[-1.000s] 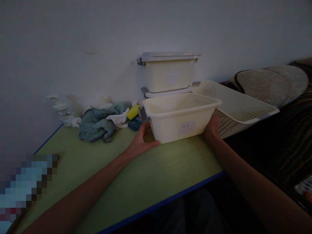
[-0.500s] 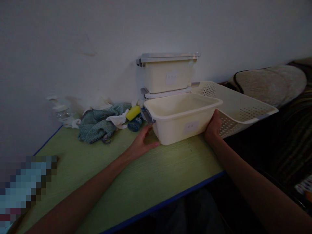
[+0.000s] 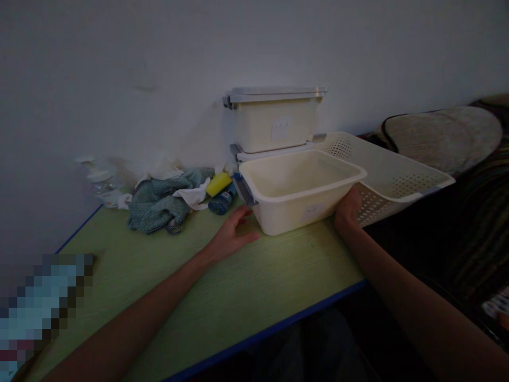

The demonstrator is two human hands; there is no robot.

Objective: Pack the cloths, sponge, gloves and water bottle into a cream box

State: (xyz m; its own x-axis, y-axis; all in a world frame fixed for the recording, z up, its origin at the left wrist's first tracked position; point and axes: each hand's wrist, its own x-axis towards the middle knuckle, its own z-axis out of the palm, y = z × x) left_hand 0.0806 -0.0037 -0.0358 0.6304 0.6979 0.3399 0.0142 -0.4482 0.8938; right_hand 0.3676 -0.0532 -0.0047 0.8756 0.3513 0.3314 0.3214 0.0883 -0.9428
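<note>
An open cream plastic bin (image 3: 298, 193) with a grey latch on its left end sits near the back of the green table (image 3: 222, 297), tipped so its empty inside faces me. My right hand (image 3: 348, 209) is wrapped round the bin's right end. My left hand (image 3: 234, 232) rests on the table at the bin's lower left corner, below the latch. Its fingers are loosely apart and its thumb tip just reaches the corner.
Two lidded cream bins (image 3: 276, 124) are stacked against the wall behind. A white perforated basket (image 3: 392, 172) overhangs the table's right side. A teal cloth (image 3: 161, 204), white rags, a yellow and a blue bottle (image 3: 220, 201) lie left. A cushion (image 3: 441, 135) sits far right.
The open bin has shifted slightly right and tipped toward me, showing more of its inside. My left hand's thumb has come off its front and the hand now lies beside it.
</note>
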